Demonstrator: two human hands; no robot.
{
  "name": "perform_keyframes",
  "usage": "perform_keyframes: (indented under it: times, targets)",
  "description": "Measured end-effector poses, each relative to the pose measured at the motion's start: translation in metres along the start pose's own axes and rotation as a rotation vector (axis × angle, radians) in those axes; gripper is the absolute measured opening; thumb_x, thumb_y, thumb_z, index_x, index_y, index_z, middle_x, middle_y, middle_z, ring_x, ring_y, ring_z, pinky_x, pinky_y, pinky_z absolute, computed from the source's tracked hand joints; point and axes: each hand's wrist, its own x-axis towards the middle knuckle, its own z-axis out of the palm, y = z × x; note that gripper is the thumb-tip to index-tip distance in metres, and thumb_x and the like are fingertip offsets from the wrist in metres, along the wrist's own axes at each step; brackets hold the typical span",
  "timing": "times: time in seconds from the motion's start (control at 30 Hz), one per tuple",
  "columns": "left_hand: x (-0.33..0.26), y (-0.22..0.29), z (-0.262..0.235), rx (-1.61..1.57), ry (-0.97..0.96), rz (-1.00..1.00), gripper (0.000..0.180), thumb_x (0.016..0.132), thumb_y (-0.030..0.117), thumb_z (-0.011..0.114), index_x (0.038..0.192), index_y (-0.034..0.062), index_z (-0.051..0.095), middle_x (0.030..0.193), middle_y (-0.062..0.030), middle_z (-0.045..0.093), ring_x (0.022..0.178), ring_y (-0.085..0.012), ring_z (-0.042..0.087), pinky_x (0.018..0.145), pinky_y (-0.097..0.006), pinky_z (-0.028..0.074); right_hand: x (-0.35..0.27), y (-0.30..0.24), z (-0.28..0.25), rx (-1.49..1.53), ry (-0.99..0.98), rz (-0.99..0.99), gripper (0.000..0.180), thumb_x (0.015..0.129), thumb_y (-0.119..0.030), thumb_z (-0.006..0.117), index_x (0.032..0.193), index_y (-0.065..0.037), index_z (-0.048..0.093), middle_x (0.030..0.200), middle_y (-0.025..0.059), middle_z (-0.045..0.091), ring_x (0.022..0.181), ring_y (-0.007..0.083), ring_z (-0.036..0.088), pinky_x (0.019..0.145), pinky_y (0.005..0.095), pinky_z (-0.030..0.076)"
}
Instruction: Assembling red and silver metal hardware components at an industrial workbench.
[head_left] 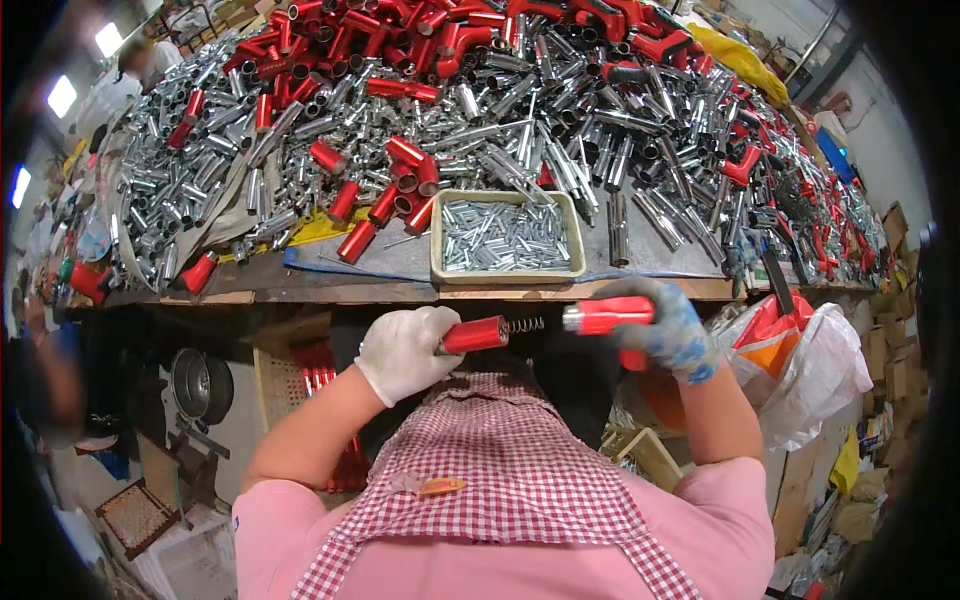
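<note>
My left hand [403,352], in a white glove, is closed around a red metal tube [477,335]. Out of the tube's right end pokes a thin coil spring [525,325]. A red pistol-shaped handle [610,315] with a silver collar sits in my right hand [672,330], which wears a grey and blue glove. Its collar faces the spring, a short gap apart. Both parts are held in front of the bench edge, above my lap. Just beyond them, a cream tray [436,262] of small silver pins rests on the bench.
Silver tubes [618,228] and red handles [600,15] are heaped over the bench. Several red tubes [357,242] lie left of the tray. A white plastic sack [825,375] is at my right; a basket [280,375] with red tubes is low on my left.
</note>
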Motion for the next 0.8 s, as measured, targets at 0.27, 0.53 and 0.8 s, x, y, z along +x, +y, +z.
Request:
perform_keyframes:
  times: [0.27,0.53,0.8]
  targets:
    - [0.004,0.01,-0.023,-0.278,-0.51,-0.092,0.028,0.071,0.024,0.073,0.09,0.0047,0.065,0.076,-0.017,0.066,0.07,-0.0344,0.064,0.066,-0.039,0.052,0.031,-0.013,0.027,-0.795,-0.235,-0.924,0.046,0.06,-0.019,0.079,0.105,-0.01,0.069,0.091,0.0073,0.066,0.079,0.0291,0.064,0.076,0.0388,0.052]
    - [0.017,0.014,-0.03,-0.758,-1.346,-0.487,0.023,0.072,0.02,0.068,0.08,0.0003,0.061,0.063,-0.0025,0.057,0.059,-0.0139,0.055,0.055,-0.03,0.045,0.033,-0.02,0.045,-0.829,-0.153,-1.56,0.031,0.067,-0.021,0.069,0.097,-0.015,0.07,0.087,0.0035,0.059,0.081,0.0197,0.06,0.08,0.039,0.054]
    - [0.024,0.03,-0.046,-0.423,-0.996,-0.355,0.024,0.069,0.023,0.072,0.075,0.0015,0.063,0.061,-0.0101,0.062,0.053,-0.0208,0.062,0.05,-0.034,0.05,0.029,-0.023,0.048,-0.858,-0.143,-1.442,0.036,0.066,-0.021,0.072,0.101,-0.013,0.069,0.086,0.0046,0.06,0.077,0.0219,0.06,0.073,0.0383,0.053]
